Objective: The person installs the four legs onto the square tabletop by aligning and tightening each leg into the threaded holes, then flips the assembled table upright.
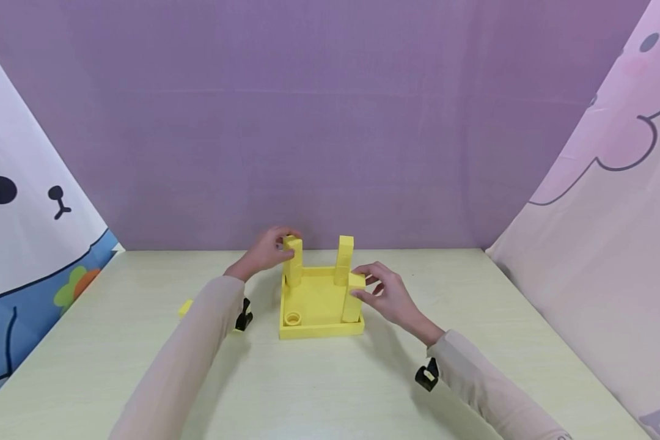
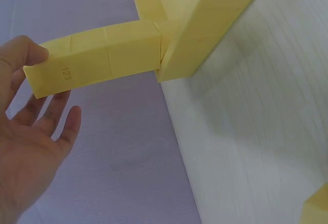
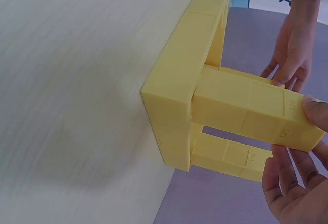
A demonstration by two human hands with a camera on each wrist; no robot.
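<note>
– Tray [image 1: 321, 333] flat on the worktop [image 1: 319, 385] in front of you, a leg at three of its corners. Where are your hands, exactly?

– Your left hand [image 1: 264, 253] pinches the top of the far-left leg [image 1: 294, 269] between thumb and fingers. Your right hand [image 1: 393, 299] grips the upper end of the near-right leg [image 1: 353, 305], thumb on one face and fingers on another.

– So both your hands are taken. And the far-right leg [image 1: 344, 260]?

– It stands upright behind the one in your right hand, and neither hand touches it. All three run straight up, long axis square to the tray, and you have the two on opposite corners.

– Which leaves your near-left corner.

– Yes, just a round socket [image 1: 293, 318] there. It lies straight toward you from the leg in your left hand, and directly left of the one in your right.

– Anything loose beside you?

– A yellow piece [image 1: 185, 307] on the worktop, well left of the tray, partly hidden by your left sleeve [image 1: 189, 348]. Your left hand is clearly the nearer one: the piece lies to its left and closer to you. Which way its long axis points, you can't tell from what shows.
</note>
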